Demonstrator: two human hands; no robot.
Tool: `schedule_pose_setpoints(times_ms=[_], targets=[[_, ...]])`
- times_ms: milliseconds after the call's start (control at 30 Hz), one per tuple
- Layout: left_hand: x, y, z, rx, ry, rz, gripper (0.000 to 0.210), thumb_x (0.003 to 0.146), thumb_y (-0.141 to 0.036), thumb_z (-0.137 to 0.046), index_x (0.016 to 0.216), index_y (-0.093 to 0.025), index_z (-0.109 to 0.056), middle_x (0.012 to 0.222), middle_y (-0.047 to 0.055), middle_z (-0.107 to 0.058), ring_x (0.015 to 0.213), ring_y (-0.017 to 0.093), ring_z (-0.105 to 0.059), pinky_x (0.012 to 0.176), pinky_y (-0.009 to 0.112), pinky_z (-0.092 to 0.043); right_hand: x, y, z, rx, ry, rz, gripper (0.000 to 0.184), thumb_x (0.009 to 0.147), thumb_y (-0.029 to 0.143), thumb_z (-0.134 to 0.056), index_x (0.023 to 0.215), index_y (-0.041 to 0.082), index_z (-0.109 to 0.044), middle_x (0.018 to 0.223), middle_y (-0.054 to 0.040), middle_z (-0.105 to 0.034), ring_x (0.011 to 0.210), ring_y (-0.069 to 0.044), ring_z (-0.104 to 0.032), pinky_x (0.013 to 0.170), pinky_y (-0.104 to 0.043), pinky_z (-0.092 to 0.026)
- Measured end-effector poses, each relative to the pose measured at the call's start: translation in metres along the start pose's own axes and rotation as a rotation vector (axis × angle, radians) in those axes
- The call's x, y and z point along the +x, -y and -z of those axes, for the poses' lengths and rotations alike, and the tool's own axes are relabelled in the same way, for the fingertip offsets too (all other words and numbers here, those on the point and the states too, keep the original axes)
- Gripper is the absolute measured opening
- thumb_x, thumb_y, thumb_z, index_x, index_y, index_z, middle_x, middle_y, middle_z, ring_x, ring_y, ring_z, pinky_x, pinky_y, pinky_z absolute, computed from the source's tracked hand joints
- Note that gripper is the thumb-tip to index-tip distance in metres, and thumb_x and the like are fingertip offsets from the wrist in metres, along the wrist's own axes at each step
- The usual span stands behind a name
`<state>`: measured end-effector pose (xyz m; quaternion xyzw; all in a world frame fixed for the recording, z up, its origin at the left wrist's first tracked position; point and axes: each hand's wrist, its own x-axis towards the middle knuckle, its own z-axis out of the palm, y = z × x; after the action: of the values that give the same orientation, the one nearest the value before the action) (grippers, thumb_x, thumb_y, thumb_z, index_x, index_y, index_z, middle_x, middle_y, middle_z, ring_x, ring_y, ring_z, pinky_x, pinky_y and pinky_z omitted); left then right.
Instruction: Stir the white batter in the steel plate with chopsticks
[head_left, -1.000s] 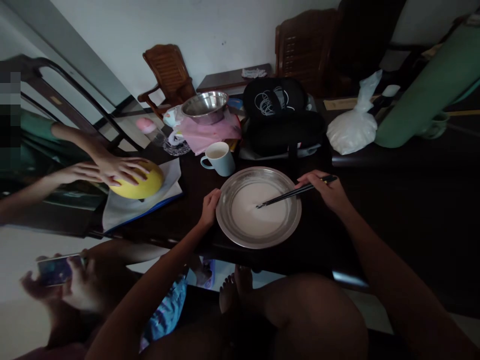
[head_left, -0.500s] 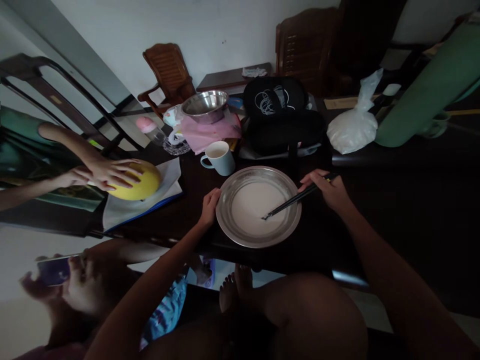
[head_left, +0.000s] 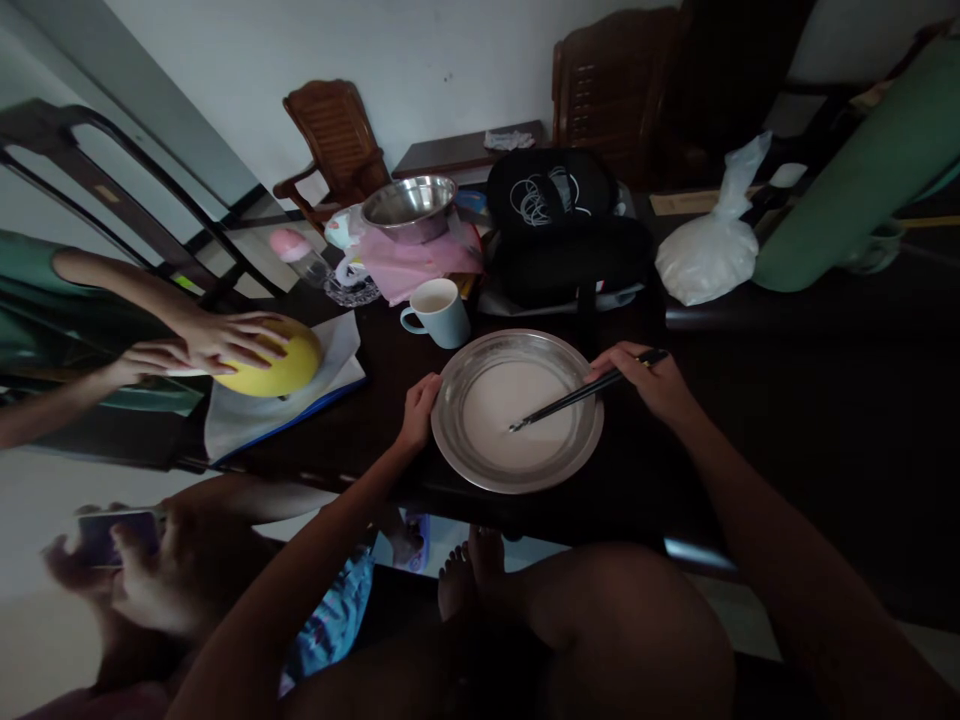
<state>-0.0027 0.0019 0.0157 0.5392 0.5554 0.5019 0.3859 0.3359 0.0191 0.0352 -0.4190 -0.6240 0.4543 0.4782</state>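
A wide metal bowl (head_left: pixel 448 440) stands on the dark table in front of me, with a pale, milky liquid (head_left: pixel 502 400) in it. My left hand (head_left: pixel 420 408) grips the bowl's left rim, its fingers closed at the edge. Dark chopsticks (head_left: pixel 562 402) are held together in my right hand (head_left: pixel 637 380), closed around their upper part. They slant down to the left over the right rim, and their tips reach the liquid near the bowl's middle. A light blue mug (head_left: pixel 442 318) stands just behind the bowl.
At left, another person's hands (head_left: pixel 225 345) rest on a yellow ball-like object (head_left: pixel 289 360) over papers. Below, someone holds a phone (head_left: pixel 116 538). Behind are a smaller metal bowl (head_left: pixel 412 230), black bags (head_left: pixel 562 250), a tied bag of white powder (head_left: pixel 709 262) and a green cylinder (head_left: pixel 840 190).
The chopstick tips have moved slightly left and toward the far side in the liquid, and my right hand has shifted a little left. My left hand stays on the rim.
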Motion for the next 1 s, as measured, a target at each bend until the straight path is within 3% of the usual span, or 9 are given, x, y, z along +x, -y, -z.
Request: schedule_pose_setpoints(times_ms=[133, 333, 500, 667, 867, 1000], targets=[[-0.0005, 0.0003, 0.0001, 0.003, 0.001, -0.002, 0.048, 0.081, -0.049, -0.061, 0.054, -0.018, -0.035, 0.057, -0.003, -0.032, 0.056, 0.011, -0.03, 0.051, 0.022, -0.031, 0.0008, 0.0006, 0.0023, 0.0, -0.114, 0.019, 0.036, 0.087, 0.054, -0.057, 0.076, 0.023, -0.071, 0.068, -0.0026, -0.074, 0.07, -0.02, -0.071, 0.072, -0.034, -0.056], [0.0, 0.0022, 0.0008, 0.001, 0.006, 0.002, 0.046, 0.081, -0.048, -0.061, 0.055, -0.018, -0.036, 0.058, -0.003, -0.032, 0.056, 0.011, -0.03, 0.051, 0.023, -0.03, -0.0003, 0.0007, -0.001, -0.005, 0.021, 0.02, 0.034, 0.088, 0.051, -0.057, 0.079, 0.023, -0.073, 0.074, -0.0025, -0.075, 0.074, -0.02, -0.071, 0.075, -0.033, -0.056], [0.0001, 0.0032, 0.001, -0.002, 0.004, 0.02, 0.047, 0.08, -0.05, -0.061, 0.056, -0.018, -0.036, 0.059, -0.003, -0.031, 0.056, 0.011, -0.029, 0.051, 0.023, -0.029, 0.0, 0.0007, 0.0028, -0.013, -0.106, 0.022, 0.035, 0.088, 0.053, -0.057, 0.077, 0.022, -0.072, 0.068, -0.0028, -0.074, 0.07, -0.02, -0.071, 0.072, -0.034, -0.056], [0.0002, 0.0014, 0.0005, 0.012, 0.002, 0.012, 0.049, 0.078, -0.053, -0.061, 0.055, -0.018, -0.035, 0.058, -0.004, -0.03, 0.056, 0.01, -0.027, 0.052, 0.023, -0.029, -0.0008, 0.0009, -0.0029, 0.034, 0.0, 0.007, 0.037, 0.086, 0.054, -0.058, 0.08, 0.021, -0.072, 0.07, -0.0035, -0.075, 0.07, -0.02, -0.071, 0.072, -0.033, -0.056], [0.0002, 0.0013, 0.0003, 0.018, -0.001, 0.001, 0.049, 0.077, -0.054, -0.061, 0.056, -0.018, -0.035, 0.058, -0.004, -0.03, 0.057, 0.01, -0.027, 0.052, 0.022, -0.029, 0.0012, 0.0019, 0.0019, 0.043, -0.114, 0.032, 0.036, 0.085, 0.054, -0.06, 0.076, 0.021, -0.07, 0.066, -0.0029, -0.073, 0.067, -0.019, -0.07, 0.07, -0.032, -0.055], [-0.0004, 0.0013, 0.0002, 0.016, -0.003, 0.021, 0.048, 0.077, -0.053, -0.061, 0.056, -0.019, -0.035, 0.058, -0.004, -0.03, 0.057, 0.011, -0.027, 0.051, 0.022, -0.028, -0.0005, 0.0017, -0.0011, 0.046, -0.025, 0.027, 0.037, 0.087, 0.053, -0.058, 0.078, 0.02, -0.071, 0.068, -0.0034, -0.074, 0.068, -0.019, -0.07, 0.072, -0.031, -0.055]])
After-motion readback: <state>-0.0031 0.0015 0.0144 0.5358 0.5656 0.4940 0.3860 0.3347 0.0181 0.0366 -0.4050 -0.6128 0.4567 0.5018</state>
